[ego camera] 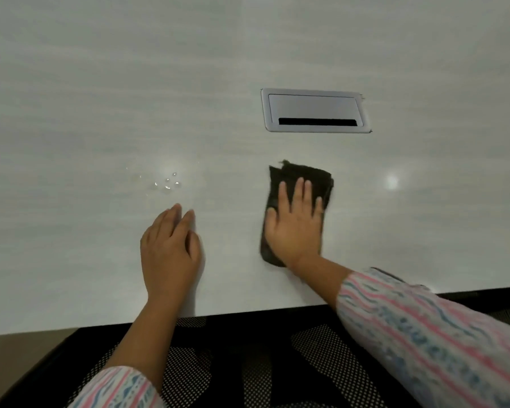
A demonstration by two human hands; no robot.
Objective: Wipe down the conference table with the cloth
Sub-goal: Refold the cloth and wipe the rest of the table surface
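- Lying flat on the conference table (100,98), the dark cloth (302,178) sits directly under the right hand (295,222), near the table's front edge and just in front of the cable hatch.
- Fingers of the right hand are straight and slightly spread, palm down, pressing the cloth to the surface; cloth shows beyond the fingertips and along the thumb side, down to the wrist.
- The left hand (170,248) rests on the bare tabletop well to the left of the cloth, fingers relaxed and close together, holding nothing.
- The cloth is folded into a rough oblong, black or very dark, with a soft, matte look and an uneven far edge.
- The tabletop is pale and smooth, with faint wood-like streaks and a glossy sheen that catches light spots.
- A cluster of clear water droplets (167,182) beads on the surface just beyond the left hand's fingertips.
- The cable hatch (315,110) is a rounded rectangle with a silvery frame, a flat lid and a dark slot along its near side.
- Both sleeves (424,334) are striped in pink, blue and white.
- A black mesh chair (321,363) shows below the table edge.
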